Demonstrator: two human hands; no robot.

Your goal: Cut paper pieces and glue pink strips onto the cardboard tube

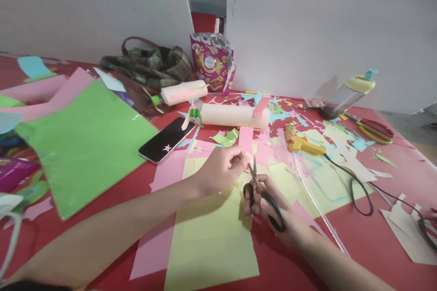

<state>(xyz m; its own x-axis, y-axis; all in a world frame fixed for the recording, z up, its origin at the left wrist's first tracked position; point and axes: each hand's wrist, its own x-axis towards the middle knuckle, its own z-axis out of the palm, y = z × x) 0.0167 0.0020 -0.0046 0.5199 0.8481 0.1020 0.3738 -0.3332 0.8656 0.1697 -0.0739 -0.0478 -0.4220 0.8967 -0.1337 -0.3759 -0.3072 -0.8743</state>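
Scissors [264, 198] sit gripped in your right hand [273, 211], blades up against the small paper scrap [248, 158] your left fingers [235, 160] pinch above the yellow sheet [208, 236]. Fingertips so near the blades risk a nick.

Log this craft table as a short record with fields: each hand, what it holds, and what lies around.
left hand: pinches a small pink paper scrap
right hand: fingers through the black scissors, blades pointing up at the scrap
under hands: yellow sheet on pink paper, red table
nearby: phone, green sheet, paper-wrapped bottle, yellow glue gun
far right: second scissors
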